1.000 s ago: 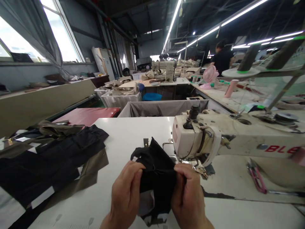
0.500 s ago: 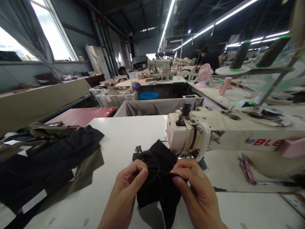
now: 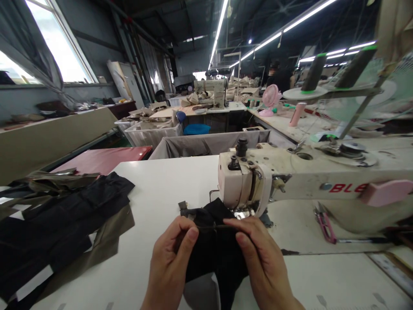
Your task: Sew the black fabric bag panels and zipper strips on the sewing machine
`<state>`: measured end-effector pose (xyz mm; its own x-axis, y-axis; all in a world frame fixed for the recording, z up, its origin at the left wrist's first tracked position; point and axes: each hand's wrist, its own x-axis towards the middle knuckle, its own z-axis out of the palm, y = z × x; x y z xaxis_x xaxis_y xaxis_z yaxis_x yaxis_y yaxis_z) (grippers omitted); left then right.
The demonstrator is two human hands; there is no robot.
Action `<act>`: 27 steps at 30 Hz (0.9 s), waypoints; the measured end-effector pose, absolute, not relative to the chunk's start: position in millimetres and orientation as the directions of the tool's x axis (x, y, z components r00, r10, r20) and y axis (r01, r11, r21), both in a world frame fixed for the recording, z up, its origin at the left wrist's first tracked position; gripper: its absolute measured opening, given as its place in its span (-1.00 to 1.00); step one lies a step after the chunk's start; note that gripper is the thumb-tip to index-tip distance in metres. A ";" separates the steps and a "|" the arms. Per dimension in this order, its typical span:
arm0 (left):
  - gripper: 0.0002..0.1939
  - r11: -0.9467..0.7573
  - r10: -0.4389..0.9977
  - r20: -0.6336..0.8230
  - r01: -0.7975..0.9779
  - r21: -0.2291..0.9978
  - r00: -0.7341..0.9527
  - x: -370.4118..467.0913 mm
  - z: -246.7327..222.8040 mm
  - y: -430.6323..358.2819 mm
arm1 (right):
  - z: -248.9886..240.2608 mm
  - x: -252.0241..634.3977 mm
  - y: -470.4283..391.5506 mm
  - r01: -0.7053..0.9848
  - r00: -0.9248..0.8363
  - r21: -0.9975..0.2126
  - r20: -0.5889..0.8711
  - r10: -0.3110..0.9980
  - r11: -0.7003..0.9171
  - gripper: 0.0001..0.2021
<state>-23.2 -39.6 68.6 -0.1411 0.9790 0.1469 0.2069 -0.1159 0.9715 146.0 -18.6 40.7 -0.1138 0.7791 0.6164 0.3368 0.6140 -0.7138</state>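
A piece of black fabric hangs between my two hands, in front of the sewing machine. My left hand pinches its folded edge between thumb and fingers on the left. On the right, my right hand grips the same edge, thumb below and index finger along the top. The fold runs nearly level from one hand to the other. A grey patch shows at the lower part of the cloth. The far end of the fabric lies close to the machine's presser foot, and whether it sits under the foot cannot be made out.
Black and olive cut pieces with white labels are heaped at the left. Pink thread snips lie on the machine bed. Beyond the white table stands a grey cloth-lined bin. A person is far back.
My right hand has shifted its grip, its index finger now stretched along the fold. The fold between my hands is straighter and more level. The view has turned slightly right.
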 end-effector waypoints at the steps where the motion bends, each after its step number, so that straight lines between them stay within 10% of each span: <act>1: -0.70 -0.129 0.970 0.170 0.227 0.965 -0.173 -22.3 69.5 -39.7 | 40.2 146.6 -19.4 0.347 -0.095 -0.712 0.621 0.778 0.610 -0.82; 15: -0.69 -0.233 0.904 0.333 0.343 0.910 -0.269 -11.5 66.7 -39.1 | 48.7 163.3 -17.6 0.324 -0.149 -0.784 0.510 0.847 0.529 -0.92; 22: -0.72 -0.182 0.983 0.171 0.269 0.946 0.064 -31.5 66.6 -37.2 | 60.3 168.7 -13.7 0.285 -0.191 -0.855 0.392 0.900 0.433 -0.86; 27: -0.80 -0.311 0.945 0.323 0.398 0.863 0.038 -29.1 60.5 -41.8 | 61.7 173.0 -12.3 0.326 -0.202 -0.801 0.459 0.865 0.502 -0.88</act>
<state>-29.1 -41.8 60.5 0.0384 0.9455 0.3234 0.3977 -0.3113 0.8631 173.0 -12.3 61.7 -0.2021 0.8650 0.4592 0.3260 0.5016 -0.8013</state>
